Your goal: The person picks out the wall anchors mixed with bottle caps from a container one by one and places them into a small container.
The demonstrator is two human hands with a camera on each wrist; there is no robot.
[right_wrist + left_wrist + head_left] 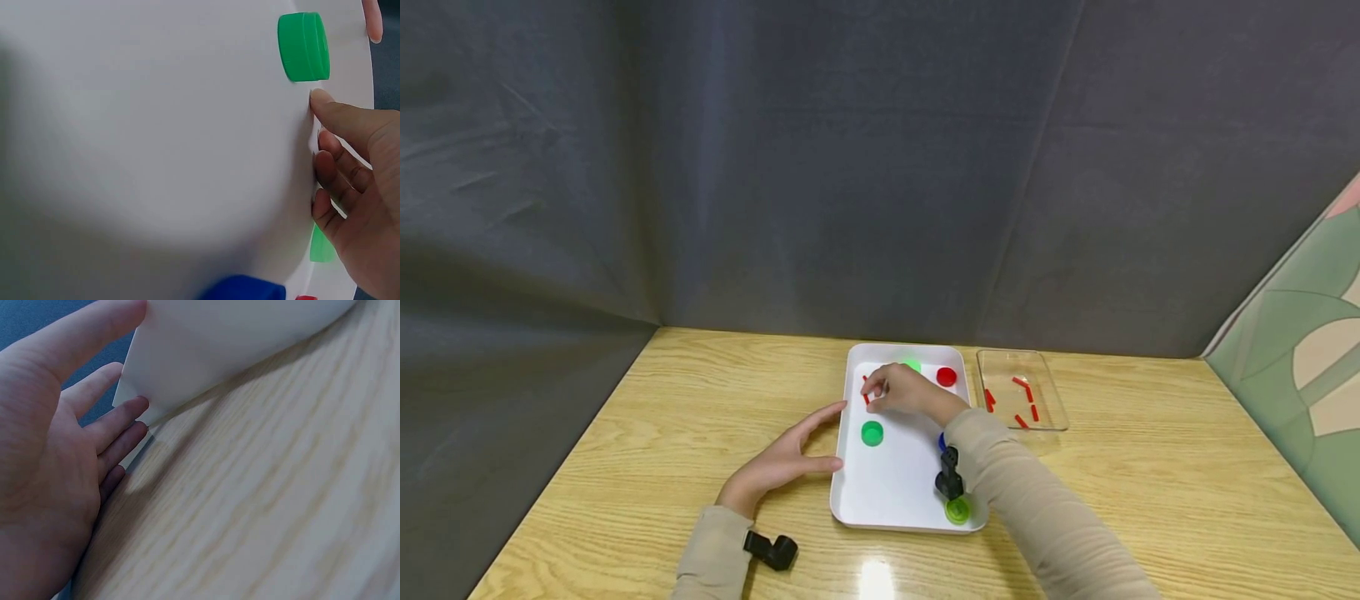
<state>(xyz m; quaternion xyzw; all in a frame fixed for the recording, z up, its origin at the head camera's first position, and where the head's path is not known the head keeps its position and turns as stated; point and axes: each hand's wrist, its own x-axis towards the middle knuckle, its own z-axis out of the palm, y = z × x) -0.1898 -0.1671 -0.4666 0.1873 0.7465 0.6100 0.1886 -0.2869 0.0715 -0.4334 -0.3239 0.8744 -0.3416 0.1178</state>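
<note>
My right hand (901, 389) reaches over the far left part of a white tray (891, 492). Its thumb and index fingertips close around a short red stick (866, 399) at the tray floor. Another red stick (865, 379) shows just beyond the index finger. A green bottle cap (872, 433) lies nearer to me, close to the thumb in the right wrist view. With fingers spread, my left hand (782, 461) steadies the tray's left side; thumb and fingertips rest at its wall (187, 356).
Along the tray lie a light green cap (913, 365), a red cap (947, 377), a partly hidden blue cap (247, 289) and a yellow-green cap (957, 510). A clear box (1055, 400) with several red sticks stands right of the tray. Dark cloth (850, 208) hangs behind the table.
</note>
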